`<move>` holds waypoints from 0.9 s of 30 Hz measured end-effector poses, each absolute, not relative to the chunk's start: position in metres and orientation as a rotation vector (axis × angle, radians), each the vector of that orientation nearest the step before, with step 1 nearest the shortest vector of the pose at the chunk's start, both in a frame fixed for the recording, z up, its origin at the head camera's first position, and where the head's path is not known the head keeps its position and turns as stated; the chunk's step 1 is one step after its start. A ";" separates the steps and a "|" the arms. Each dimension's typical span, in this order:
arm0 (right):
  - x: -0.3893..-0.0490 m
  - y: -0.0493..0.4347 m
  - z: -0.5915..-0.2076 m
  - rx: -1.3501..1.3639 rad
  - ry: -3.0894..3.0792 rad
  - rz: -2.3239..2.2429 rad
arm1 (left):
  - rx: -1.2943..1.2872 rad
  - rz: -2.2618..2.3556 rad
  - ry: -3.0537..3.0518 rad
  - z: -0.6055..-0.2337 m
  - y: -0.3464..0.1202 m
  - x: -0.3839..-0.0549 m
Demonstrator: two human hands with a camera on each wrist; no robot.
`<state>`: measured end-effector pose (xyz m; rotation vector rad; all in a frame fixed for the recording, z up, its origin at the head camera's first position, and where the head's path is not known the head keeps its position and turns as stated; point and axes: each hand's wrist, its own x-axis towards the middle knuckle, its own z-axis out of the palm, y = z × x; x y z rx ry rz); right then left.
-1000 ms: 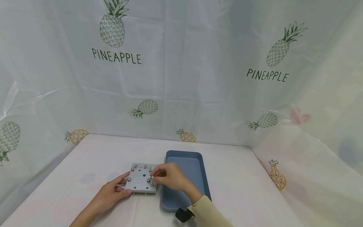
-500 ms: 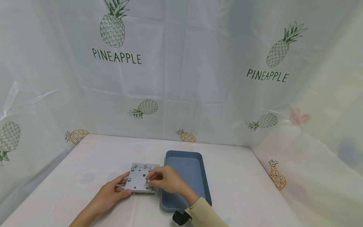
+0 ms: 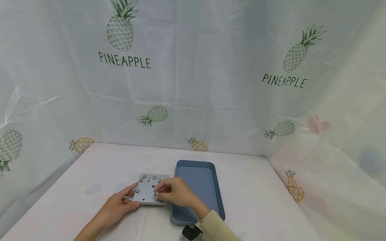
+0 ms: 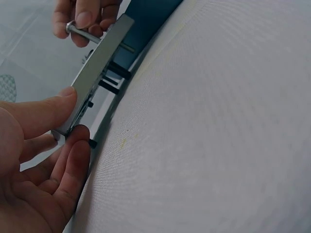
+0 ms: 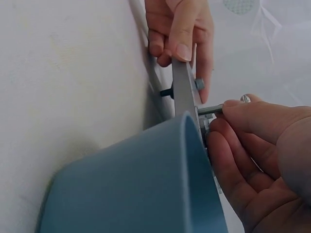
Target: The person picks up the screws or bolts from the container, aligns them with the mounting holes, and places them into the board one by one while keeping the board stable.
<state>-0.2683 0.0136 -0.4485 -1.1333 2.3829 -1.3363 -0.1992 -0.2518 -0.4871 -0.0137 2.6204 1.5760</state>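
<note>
My left hand grips the left edge of a flat metal plate, thumb on the near edge and fingers at the side. Several bolt heads and dark holes show on its top face. In the left wrist view, several black bolt ends stick out beneath. Over the plate's near right part, my right hand pinches a silver screw between thumb and fingers. The screw's shank points at the plate's face, its head beyond the thumb; whether its tip sits in a hole, I cannot tell. My right fingers hide the plate's right side.
A blue rectangular tray stands right of the plate, beneath my right forearm; its raised wall is close to the plate. A pale cloth covers the table, and a pineapple-print curtain hangs behind.
My right hand has moved left and slightly nearer over the plate with the screw, uncovering the plate's far right corner. My left hand and the plate keep their place.
</note>
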 end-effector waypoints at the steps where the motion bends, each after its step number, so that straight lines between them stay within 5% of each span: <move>1: -0.268 0.014 -0.449 -1.130 2.384 -1.334 | -0.011 1.575 2.622 -0.487 -0.252 -0.199; 27: -0.265 0.019 -0.448 -1.137 2.384 -1.291 | -0.028 1.560 2.626 -0.489 -0.251 -0.201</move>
